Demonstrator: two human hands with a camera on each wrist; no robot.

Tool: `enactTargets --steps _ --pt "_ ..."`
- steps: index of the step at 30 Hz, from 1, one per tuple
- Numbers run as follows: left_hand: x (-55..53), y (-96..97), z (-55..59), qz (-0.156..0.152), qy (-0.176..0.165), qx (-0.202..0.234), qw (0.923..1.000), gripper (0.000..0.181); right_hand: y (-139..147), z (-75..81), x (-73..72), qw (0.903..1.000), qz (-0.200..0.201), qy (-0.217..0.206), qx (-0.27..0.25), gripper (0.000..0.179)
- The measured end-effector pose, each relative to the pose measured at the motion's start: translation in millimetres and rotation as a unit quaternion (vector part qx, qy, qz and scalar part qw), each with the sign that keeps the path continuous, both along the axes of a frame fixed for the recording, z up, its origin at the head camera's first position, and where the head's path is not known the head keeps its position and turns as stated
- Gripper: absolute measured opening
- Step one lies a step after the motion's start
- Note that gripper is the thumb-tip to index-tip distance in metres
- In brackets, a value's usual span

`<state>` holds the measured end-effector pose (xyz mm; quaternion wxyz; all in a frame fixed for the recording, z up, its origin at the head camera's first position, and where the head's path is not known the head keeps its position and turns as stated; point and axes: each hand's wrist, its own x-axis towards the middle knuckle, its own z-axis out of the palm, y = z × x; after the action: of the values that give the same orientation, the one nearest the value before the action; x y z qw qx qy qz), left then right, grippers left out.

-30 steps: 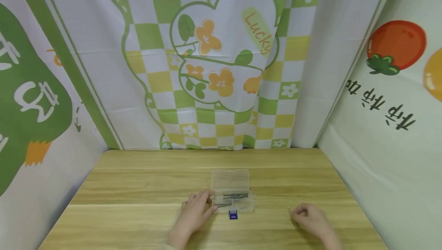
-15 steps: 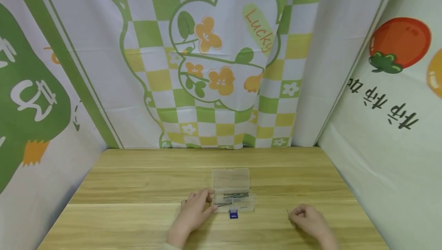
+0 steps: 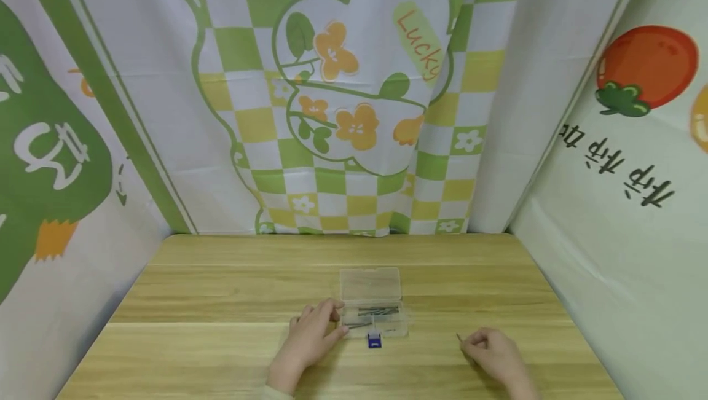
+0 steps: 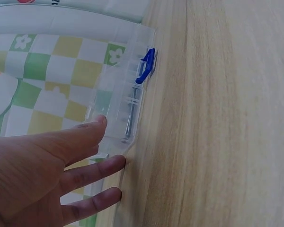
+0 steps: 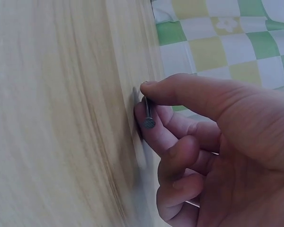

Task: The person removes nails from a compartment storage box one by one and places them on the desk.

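A small clear plastic box [image 3: 396, 324] lies on the wooden table with its lid [image 3: 369, 284] swung back. Dark nails [image 3: 379, 311] fill part of its rear compartment, and another nail [image 4: 130, 118] lies at the front left. My left hand [image 3: 311, 338] rests at the box's left end, thumb at the front corner and fingers fairly straight. A blue latch [image 3: 374, 341] hangs at the front. To the right, low over the table, my right hand [image 3: 493, 351] pinches a nail [image 5: 149, 118] between thumb and index finger, its flat head showing in the right wrist view.
The wooden table [image 3: 232, 289] runs back to a checkered curtain [image 3: 332, 191]. Printed cloth walls [image 3: 597, 252] close in the left and right sides.
The nail in my right hand has turned; less of it shows below the fingers now. The right hand has shifted slightly left. My left hand keeps its place at the box.
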<state>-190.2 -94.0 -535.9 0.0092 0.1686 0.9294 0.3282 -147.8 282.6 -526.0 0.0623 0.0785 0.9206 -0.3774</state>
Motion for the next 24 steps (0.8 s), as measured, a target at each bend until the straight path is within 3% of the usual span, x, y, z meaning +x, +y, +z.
enactTargets --steps 7,14,24 --pt "-0.1 -0.2 1.1 -0.004 -0.003 0.002 1.0 0.045 -1.4 -2.8 1.4 0.9999 -0.006 0.007 0.003 0.016" --pt "-0.8 -0.8 -4.8 -0.008 0.016 -0.004 0.9998 0.045 -3.3 -5.4 2.4 0.9999 -0.013 0.007 0.006 0.015" --pt "2.2 -2.3 2.6 -0.007 -0.007 0.002 0.9999 0.048 -2.7 -8.0 0.2 0.9999 -0.013 0.011 0.001 0.012"
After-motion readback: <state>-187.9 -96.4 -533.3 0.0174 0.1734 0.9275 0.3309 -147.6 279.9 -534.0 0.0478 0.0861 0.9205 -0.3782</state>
